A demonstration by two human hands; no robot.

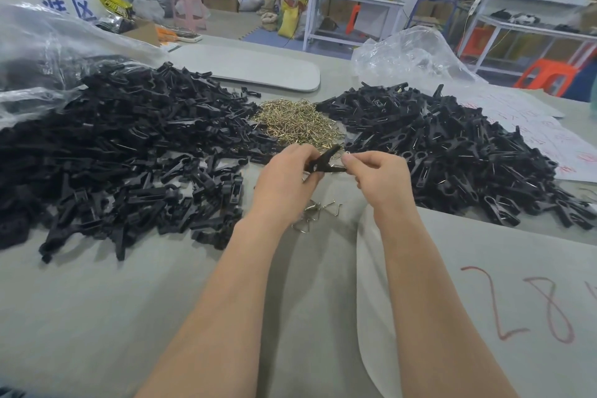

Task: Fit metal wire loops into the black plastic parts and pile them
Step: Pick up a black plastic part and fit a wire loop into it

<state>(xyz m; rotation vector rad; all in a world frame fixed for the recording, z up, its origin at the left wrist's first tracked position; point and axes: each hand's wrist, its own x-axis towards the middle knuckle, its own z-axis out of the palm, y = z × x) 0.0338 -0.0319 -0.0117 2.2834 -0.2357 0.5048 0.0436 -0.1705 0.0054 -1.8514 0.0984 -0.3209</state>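
Both forearms reach forward from the bottom edge and meet over the middle of the bench (97, 317). Left hand (284, 171) is back-up, wrist slightly bent, its fingers (300, 152) curled and clamped on one black plastic part (323, 161). The part is held off the bench, tilted, with its far tip up and to the right. Right hand (378, 171) is just beside it, with thumb and forefinger (353, 157) pinched together at the part's right end and the other fingers curled under. What they pinch is too small to tell, probably a wire loop.

The pile of brass-coloured wire loops (297, 121) lies just beyond the hands, between two black heaps. The big heap of black parts (129, 145) is on the left. The right heap (452, 152) shows thin metal wires among its parts. A few loose wire loops (310, 213) lie on the bench below the hands, between the forearms.

A clear plastic bag (48, 42) sits behind the left heap, another bag (407, 55) behind the right one. A sheet with red writing (517, 300) lies under the right forearm.
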